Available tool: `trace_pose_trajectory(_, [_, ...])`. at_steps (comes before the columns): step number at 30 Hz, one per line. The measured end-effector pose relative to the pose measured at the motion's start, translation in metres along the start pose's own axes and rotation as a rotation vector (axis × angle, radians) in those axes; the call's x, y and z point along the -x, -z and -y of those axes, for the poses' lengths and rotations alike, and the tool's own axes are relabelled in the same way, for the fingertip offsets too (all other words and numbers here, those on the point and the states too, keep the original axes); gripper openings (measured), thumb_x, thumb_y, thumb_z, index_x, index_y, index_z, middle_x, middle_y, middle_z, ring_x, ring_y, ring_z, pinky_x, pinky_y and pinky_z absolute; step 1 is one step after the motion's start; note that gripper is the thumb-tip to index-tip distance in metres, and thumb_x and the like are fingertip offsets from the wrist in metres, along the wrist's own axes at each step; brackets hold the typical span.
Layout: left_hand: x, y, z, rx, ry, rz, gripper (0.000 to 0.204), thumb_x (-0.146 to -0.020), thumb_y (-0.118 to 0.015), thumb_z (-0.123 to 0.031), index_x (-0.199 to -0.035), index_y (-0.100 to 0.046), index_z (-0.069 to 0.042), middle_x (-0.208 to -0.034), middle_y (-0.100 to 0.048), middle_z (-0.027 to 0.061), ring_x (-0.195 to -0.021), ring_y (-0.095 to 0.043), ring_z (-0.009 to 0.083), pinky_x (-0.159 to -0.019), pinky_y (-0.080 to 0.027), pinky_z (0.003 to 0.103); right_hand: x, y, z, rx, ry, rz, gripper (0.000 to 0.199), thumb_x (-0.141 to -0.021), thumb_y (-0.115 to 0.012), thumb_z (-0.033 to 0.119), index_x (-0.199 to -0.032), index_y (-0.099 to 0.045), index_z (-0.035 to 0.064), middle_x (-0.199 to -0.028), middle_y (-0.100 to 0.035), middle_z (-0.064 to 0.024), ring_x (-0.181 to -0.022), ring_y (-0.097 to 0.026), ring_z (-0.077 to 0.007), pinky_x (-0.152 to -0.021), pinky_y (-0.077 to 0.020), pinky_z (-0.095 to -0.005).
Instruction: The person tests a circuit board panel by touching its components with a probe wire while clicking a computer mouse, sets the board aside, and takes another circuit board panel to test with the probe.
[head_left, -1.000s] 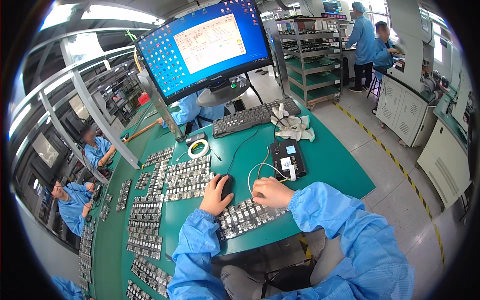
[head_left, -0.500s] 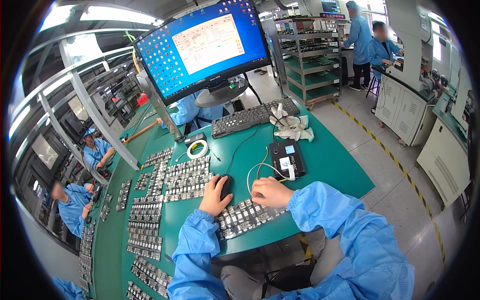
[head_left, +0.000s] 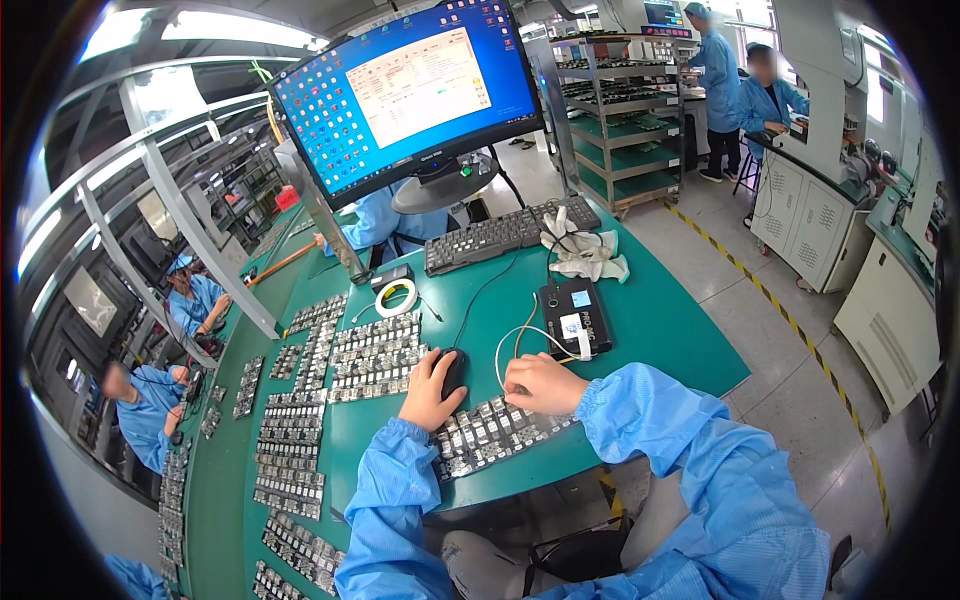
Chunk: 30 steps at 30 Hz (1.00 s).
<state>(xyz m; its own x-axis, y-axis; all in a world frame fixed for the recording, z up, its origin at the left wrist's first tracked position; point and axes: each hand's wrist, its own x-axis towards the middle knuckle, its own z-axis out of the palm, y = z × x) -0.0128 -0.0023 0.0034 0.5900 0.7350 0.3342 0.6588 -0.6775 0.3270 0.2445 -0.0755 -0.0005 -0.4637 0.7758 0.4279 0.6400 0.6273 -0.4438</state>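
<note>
My left hand rests over a black computer mouse, its fingers curved along the mouse's side. My right hand is closed, fingertips pinched over the upper edge of a panel of small circuit boards. Into those fingers runs a thin cable, looping from a black box with a small lit screen. The pinched cable end itself is hidden by the fingers. The panel lies flat near the front edge of the green table, just below both hands.
Several rows of circuit board panels lie to the left. Behind stand a keyboard, crumpled gloves, a tape roll and a lit monitor. Co-workers in blue sit at the left; a shelf rack stands beyond.
Both my hands stay in the same place, on the mouse and at the panel. In the background at right, the standing co-worker has shifted slightly.
</note>
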Motion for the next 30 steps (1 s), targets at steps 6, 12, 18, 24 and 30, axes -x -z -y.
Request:
trace_pose_trajectory(6, [-0.0009, -0.0010, 0.0010, 0.006, -0.004, -0.007, 0.065, -0.081, -0.070, -0.026, -0.139, -0.044, -0.010, -0.144, -0.036, 0.0243, -0.129, -0.039, 0.0440, -0.109, -0.033, 0.047, -0.0004, 0.0004, -0.0005, 0.000, -0.008, 0.009, 0.014, -0.086, -0.065, 0.023, -0.085, -0.061, 0.0104, -0.090, -0.057, -0.0016, -0.092, -0.057, -0.0218, -0.084, -0.0381, -0.0363])
trace_pose_trajectory(12, [0.0003, -0.0011, 0.0011, 0.003, -0.003, -0.010, 0.066, -0.081, -0.071, -0.025, -0.139, -0.044, -0.010, -0.144, -0.036, 0.0242, -0.129, -0.039, 0.0440, -0.109, -0.033, 0.047, -0.0006, 0.0008, 0.0008, -0.028, -0.021, 0.017, 0.014, -0.086, -0.065, 0.024, -0.083, -0.062, 0.0101, -0.090, -0.057, -0.0024, -0.094, -0.056, -0.0229, -0.084, -0.0381, -0.0374])
trace_pose_trajectory(18, [0.0018, -0.0010, -0.0012, 0.014, 0.005, -0.005, 0.066, -0.081, -0.071, -0.024, -0.139, -0.044, -0.011, -0.144, -0.035, 0.0239, -0.129, -0.038, 0.0437, -0.109, -0.033, 0.047, 0.0010, -0.0001, 0.0013, -0.036, -0.028, 0.016, 0.015, -0.086, -0.066, 0.024, -0.082, -0.062, 0.0100, -0.089, -0.056, -0.0031, -0.096, -0.055, -0.0238, -0.084, -0.0382, -0.0388])
trace_pose_trajectory(24, [0.0010, -0.0007, -0.0008, 0.007, 0.010, -0.008, 0.066, -0.081, -0.071, -0.024, -0.140, -0.044, -0.011, -0.144, -0.036, 0.0240, -0.129, -0.038, 0.0438, -0.109, -0.033, 0.047, 0.0003, 0.0002, 0.0011, -0.031, -0.024, 0.012, 0.015, -0.086, -0.066, 0.024, -0.082, -0.062, 0.0101, -0.089, -0.056, -0.0033, -0.096, -0.056, -0.0240, -0.084, -0.0382, -0.0390])
trace_pose_trajectory(30, [-0.0011, -0.0013, 0.0022, 0.003, 0.000, -0.011, 0.066, -0.081, -0.071, -0.025, -0.139, -0.044, -0.011, -0.143, -0.036, 0.0242, -0.129, -0.038, 0.0438, -0.109, -0.033, 0.047, -0.0024, 0.0013, 0.0009, -0.026, -0.027, 0.014, 0.015, -0.085, -0.065, 0.024, -0.081, -0.062, 0.0098, -0.089, -0.056, -0.0035, -0.095, -0.056, -0.0239, -0.083, -0.0382, -0.0390])
